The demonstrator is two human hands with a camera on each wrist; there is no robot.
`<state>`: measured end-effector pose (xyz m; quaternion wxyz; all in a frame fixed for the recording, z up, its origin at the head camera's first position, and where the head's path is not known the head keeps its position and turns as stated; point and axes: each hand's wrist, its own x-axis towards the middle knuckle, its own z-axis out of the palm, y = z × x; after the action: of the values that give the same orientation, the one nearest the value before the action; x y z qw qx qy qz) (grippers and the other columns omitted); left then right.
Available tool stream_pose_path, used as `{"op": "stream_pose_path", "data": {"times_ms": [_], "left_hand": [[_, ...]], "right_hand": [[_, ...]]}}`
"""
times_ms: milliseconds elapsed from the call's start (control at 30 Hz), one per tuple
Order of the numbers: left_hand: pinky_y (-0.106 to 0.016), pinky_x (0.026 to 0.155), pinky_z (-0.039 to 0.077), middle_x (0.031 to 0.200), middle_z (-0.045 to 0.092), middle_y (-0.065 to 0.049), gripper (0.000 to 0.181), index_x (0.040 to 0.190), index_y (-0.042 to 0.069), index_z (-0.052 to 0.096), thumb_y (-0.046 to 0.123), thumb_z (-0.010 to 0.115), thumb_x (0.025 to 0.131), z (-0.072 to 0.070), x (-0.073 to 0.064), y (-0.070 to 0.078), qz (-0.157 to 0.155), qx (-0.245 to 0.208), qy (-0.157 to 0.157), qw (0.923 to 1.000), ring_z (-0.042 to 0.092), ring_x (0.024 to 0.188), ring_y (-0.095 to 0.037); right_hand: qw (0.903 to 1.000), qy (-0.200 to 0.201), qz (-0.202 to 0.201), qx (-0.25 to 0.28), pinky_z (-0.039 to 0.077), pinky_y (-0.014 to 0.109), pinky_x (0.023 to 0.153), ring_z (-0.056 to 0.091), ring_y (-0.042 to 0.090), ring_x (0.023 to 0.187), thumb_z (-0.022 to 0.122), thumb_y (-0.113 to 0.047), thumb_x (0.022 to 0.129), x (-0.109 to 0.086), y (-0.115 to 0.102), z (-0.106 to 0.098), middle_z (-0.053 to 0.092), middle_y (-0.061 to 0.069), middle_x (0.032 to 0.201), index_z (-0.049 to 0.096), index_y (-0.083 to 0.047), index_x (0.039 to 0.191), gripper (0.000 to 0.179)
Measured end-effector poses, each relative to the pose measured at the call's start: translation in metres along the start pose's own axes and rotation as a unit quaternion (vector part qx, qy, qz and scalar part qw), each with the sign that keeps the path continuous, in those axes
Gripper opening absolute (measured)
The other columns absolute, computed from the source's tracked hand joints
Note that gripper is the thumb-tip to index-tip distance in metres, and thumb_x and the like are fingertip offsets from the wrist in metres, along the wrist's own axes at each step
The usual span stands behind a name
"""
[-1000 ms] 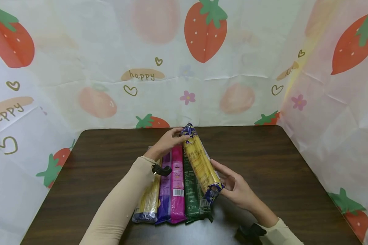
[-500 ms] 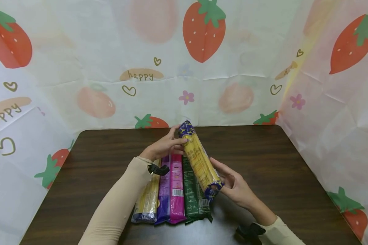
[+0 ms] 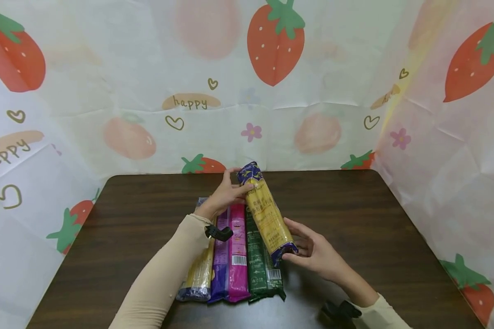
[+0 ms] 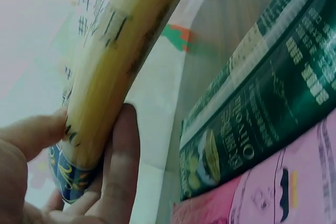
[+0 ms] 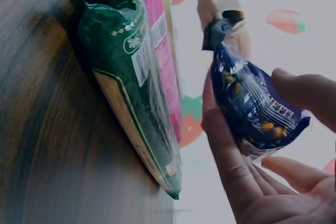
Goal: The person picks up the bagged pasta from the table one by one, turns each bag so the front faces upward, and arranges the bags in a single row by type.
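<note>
Strawberry-printed white sheeting point(image 3: 333, 59) hangs behind the dark brown wood-grain table point(image 3: 337, 196) and slopes down along its left and right sides. Above the near middle of the table, a long yellow cylindrical packet with dark blue ends point(image 3: 269, 214), wrapped in clear, shiny film, is held off the surface between two hands. Its long axis runs slantwise, the far end pointing to the left and the near end to the right, partly over the green packet below.

At the far end, the left hand point(image 3: 224, 196) pinches the wrapper, thumb across the printed face and fingers round the other side, the gap between them just the packet's thickness. At the near end, the right hand point(image 3: 321, 258) is partly open, thumb on one side of the crumpled blue end and fingers on the other, holding it between them.

Below lie a dark green plastic packet point(image 3: 257, 256) on the right, a bright pink plastic packet point(image 3: 238, 256) just beside it, a purple strip point(image 3: 220, 265) next to that, and a yellow packet with a silvery-blue near end point(image 3: 199, 274) on the left, partly behind the left sleeve point(image 3: 160, 269). Whether pink and purple are one wrapper is hard to tell.
</note>
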<state>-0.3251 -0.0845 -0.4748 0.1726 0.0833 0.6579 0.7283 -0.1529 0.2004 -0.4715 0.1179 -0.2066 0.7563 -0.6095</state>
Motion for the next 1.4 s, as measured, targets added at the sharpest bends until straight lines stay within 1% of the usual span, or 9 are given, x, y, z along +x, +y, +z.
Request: {"op": "stream_pose_path", "data": {"times_ms": [200, 333, 533, 633, 767, 867, 1000, 1200, 1400], "left_hand": [[-0.039, 0.08, 0.064, 0.134, 0.063, -0.033, 0.08, 0.164, 0.019, 0.02, 0.016, 0.074, 0.105, 0.014, 0.004, 0.003, 0.004, 0.021, 0.033, 0.9992, 0.076, 0.093, -0.027], [-0.043, 0.086, 0.064, 0.134, 0.063, -0.033, 0.082, 0.167, 0.018, 0.019, 0.014, 0.073, 0.105, 0.018, 0.008, 0.002, 0.012, 0.011, 0.02, 0.9997, 0.075, 0.098, -0.03], [-0.051, 0.104, 0.057, 0.144, 0.059, -0.034, 0.088, 0.172, 0.021, 0.014, 0.01, 0.07, 0.106, 0.026, 0.014, 0.0, 0.013, 0.027, -0.027, 0.9992, 0.068, 0.124, -0.043], [-0.053, 0.109, 0.054, 0.147, 0.056, -0.034, 0.09, 0.172, 0.021, 0.012, 0.01, 0.071, 0.105, 0.034, 0.019, -0.001, 0.008, 0.028, -0.025, 0.9993, 0.064, 0.13, -0.046], [-0.052, 0.111, 0.052, 0.15, 0.053, -0.033, 0.091, 0.172, 0.018, 0.013, 0.014, 0.073, 0.104, 0.047, 0.026, -0.004, -0.001, 0.024, -0.004, 0.9997, 0.063, 0.131, -0.045], [-0.053, 0.113, 0.05, 0.151, 0.052, -0.033, 0.091, 0.172, 0.018, 0.013, 0.015, 0.073, 0.104, 0.053, 0.03, -0.006, -0.007, 0.024, -0.001, 0.9997, 0.062, 0.132, -0.045], [-0.058, 0.117, 0.044, 0.154, 0.051, -0.032, 0.091, 0.173, 0.02, 0.011, 0.018, 0.073, 0.105, 0.058, 0.034, -0.01, -0.006, 0.053, -0.017, 0.9985, 0.059, 0.136, -0.046], [-0.059, 0.12, 0.04, 0.161, 0.042, -0.032, 0.094, 0.174, 0.016, 0.005, 0.018, 0.071, 0.106, 0.063, 0.036, -0.017, -0.01, 0.117, -0.039, 0.9923, 0.053, 0.143, -0.045], [-0.059, 0.122, 0.038, 0.166, 0.034, -0.032, 0.099, 0.174, 0.017, 0.0, 0.018, 0.071, 0.106, 0.067, 0.042, -0.019, -0.02, 0.125, -0.068, 0.9896, 0.047, 0.147, -0.046]], "right_hand": [[0.9998, 0.013, 0.002, 0.013, 0.061, 0.031, 0.093, 0.067, 0.041, 0.127, 0.08, 0.001, 0.096, 0.002, 0.004, -0.003, 0.051, 0.034, 0.151, 0.034, 0.0, 0.167, 0.085], [0.9996, 0.026, 0.009, 0.008, 0.061, 0.03, 0.093, 0.071, 0.034, 0.123, 0.08, 0.003, 0.094, 0.002, 0.007, -0.005, 0.051, 0.035, 0.151, 0.036, 0.003, 0.165, 0.083], [0.9981, 0.052, 0.029, -0.016, 0.062, 0.031, 0.09, 0.074, 0.032, 0.116, 0.083, 0.003, 0.092, -0.001, 0.009, -0.011, 0.054, 0.033, 0.148, 0.042, 0.003, 0.162, 0.081], [0.9964, 0.069, 0.042, -0.023, 0.063, 0.031, 0.089, 0.074, 0.036, 0.115, 0.083, 0.003, 0.092, -0.003, 0.01, -0.015, 0.057, 0.032, 0.146, 0.044, 0.002, 0.161, 0.08], [0.9944, 0.085, 0.053, -0.033, 0.063, 0.031, 0.087, 0.074, 0.039, 0.116, 0.082, 0.003, 0.092, -0.003, 0.012, -0.021, 0.059, 0.032, 0.144, 0.045, 0.002, 0.161, 0.078], [0.9935, 0.09, 0.06, -0.035, 0.063, 0.03, 0.086, 0.074, 0.04, 0.115, 0.082, 0.003, 0.093, -0.004, 0.014, -0.023, 0.06, 0.032, 0.143, 0.045, 0.002, 0.161, 0.077], [0.9916, 0.1, 0.075, -0.035, 0.063, 0.03, 0.084, 0.075, 0.038, 0.113, 0.081, 0.002, 0.094, -0.004, 0.017, -0.026, 0.061, 0.032, 0.142, 0.045, 0.002, 0.161, 0.076], [0.9896, 0.104, 0.095, -0.031, 0.063, 0.03, 0.083, 0.075, 0.037, 0.113, 0.081, 0.0, 0.095, -0.005, 0.021, -0.027, 0.06, 0.033, 0.143, 0.044, 0.004, 0.161, 0.075], [0.9861, 0.12, 0.112, -0.027, 0.064, 0.031, 0.081, 0.074, 0.038, 0.114, 0.081, 0.002, 0.095, -0.006, 0.025, -0.03, 0.06, 0.033, 0.144, 0.045, 0.004, 0.16, 0.074]]}}
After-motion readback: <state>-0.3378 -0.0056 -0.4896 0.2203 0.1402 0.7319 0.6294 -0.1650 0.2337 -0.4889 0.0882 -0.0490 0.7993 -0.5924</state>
